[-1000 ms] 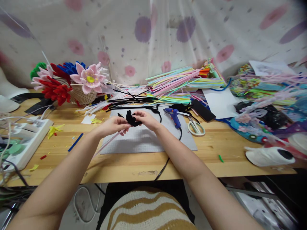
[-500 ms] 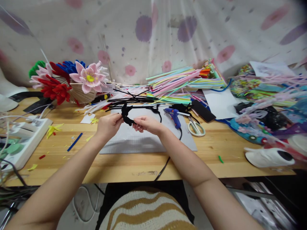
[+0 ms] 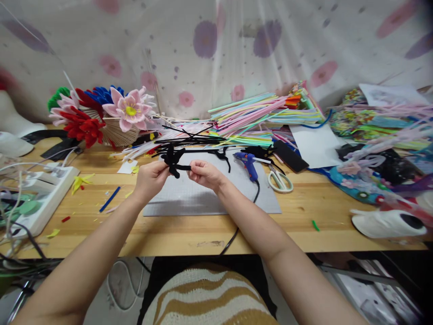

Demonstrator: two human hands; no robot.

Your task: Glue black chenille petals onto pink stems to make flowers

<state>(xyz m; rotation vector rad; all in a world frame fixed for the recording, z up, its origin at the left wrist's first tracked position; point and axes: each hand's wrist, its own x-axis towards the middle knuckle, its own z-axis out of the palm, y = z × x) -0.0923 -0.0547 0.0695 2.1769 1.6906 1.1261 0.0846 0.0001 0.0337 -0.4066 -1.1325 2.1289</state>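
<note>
Between my two hands is a black pipe-cleaner flower [image 3: 173, 159] with several fuzzy petals, held above a grey mat [image 3: 189, 203]. My left hand [image 3: 153, 178] pinches it at its left side. The fingertips of my right hand [image 3: 204, 174] are closed on the end of one straight petal that sticks out to the right. Behind the hands, loose black pipe cleaners [image 3: 189, 141] lie at the back of the mat, with a bent black piece [image 3: 222, 155] near them. To the right, a blue glue gun [image 3: 249, 166] rests on the mat beside scissors [image 3: 281, 181].
Pipe-cleaner flowers [image 3: 130, 108] stand at the back left. Bundles of coloured pipe cleaners [image 3: 250, 115] lie along the back. A black phone [image 3: 291, 156] is right of the glue gun. A power strip [image 3: 50, 198] sits at left, a white spool [image 3: 385, 224] at right.
The black flower has turned in my hands, so its petals now spread apart. One petal now stretches straight out to my right fingers. The view has shifted slightly.
</note>
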